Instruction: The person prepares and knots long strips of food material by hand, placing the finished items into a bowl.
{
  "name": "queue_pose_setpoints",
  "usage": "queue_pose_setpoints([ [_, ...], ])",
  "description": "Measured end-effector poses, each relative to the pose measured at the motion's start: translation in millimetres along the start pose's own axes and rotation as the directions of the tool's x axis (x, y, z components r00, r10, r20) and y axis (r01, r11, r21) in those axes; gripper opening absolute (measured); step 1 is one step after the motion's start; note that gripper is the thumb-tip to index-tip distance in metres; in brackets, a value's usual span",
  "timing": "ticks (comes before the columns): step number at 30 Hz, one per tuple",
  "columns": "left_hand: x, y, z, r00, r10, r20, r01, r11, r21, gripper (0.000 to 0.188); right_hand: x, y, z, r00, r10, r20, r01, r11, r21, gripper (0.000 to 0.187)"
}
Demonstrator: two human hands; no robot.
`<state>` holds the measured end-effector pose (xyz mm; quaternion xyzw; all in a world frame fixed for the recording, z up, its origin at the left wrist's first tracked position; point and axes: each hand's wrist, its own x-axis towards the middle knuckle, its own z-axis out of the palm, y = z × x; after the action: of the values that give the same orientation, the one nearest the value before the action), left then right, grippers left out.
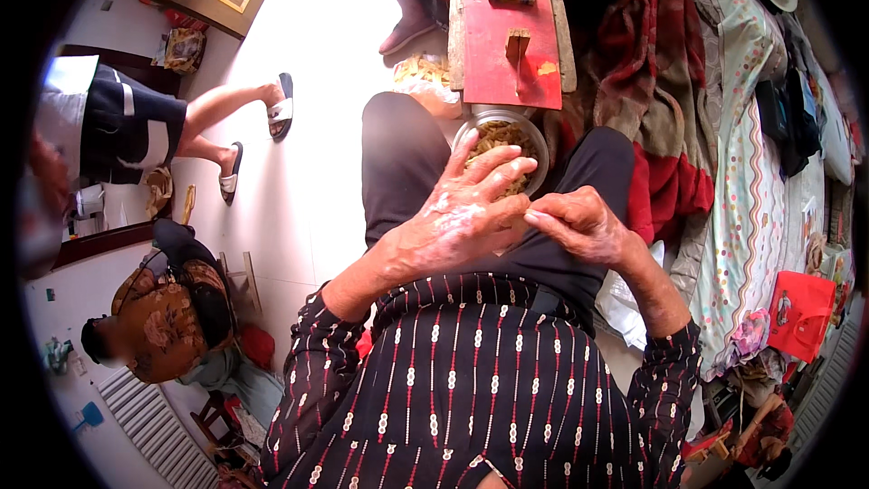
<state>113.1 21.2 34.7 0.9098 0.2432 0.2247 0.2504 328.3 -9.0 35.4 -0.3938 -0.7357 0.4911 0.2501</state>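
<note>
My left hand (466, 213) is held palm down over my lap, three fingers fanned out and the index finger bent toward my right hand. Its thumb is hidden beneath. My right hand (579, 222) pinches thumb against forefinger, and the fingertips of both hands meet. Whatever lies between them is too small or hidden to make out. Just beyond my fingers, a white tub (544, 147) stands between my knees, holding many small yellow-brown pieces (502, 138). My left fingers cover part of it.
Behind the tub is a red board (489, 50) on a wooden bench, with upright wooden blocks (517, 43) on it. A bag of pale pieces (425, 81) sits left of it. Blankets (656, 81) and a bed (747, 172) line the right. Other people (167, 317) are at left.
</note>
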Motion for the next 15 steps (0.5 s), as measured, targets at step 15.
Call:
queue_pose_setpoints([
  [15,-45,-11,-34,0.935,-0.086,0.345,0.308,0.682,-0.663,0.021,-16,-13,4,0.992,-0.092,0.085,0.089,0.995,0.046,0.009],
])
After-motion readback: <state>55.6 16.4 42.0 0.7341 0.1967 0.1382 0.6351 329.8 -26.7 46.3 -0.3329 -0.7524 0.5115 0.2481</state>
